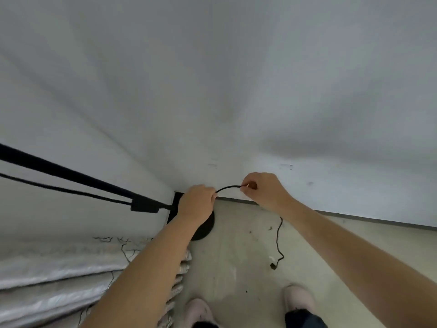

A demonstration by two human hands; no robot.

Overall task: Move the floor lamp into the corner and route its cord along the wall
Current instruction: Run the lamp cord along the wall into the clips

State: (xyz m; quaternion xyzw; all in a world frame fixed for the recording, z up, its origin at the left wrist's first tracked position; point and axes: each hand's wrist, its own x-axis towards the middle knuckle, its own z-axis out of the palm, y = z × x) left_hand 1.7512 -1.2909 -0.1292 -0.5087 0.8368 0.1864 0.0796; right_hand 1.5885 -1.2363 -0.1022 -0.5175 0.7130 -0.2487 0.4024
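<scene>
The black floor lamp stands in the corner of two white walls. Its pole slants up to the left edge, and its round base rests on the floor, partly hidden by my left forearm. A thin black cord arches between my two hands just above the skirting line. My left hand pinches one end of that stretch above the base. My right hand pinches the other end close to the right wall. More cord trails down the floor and ends in a small plug.
A silvery quilted cover lies bunched on the floor at the lower left, close to the lamp base. My two feet in pale shoes stand on the beige floor at the bottom. A second thin black line runs alongside the pole.
</scene>
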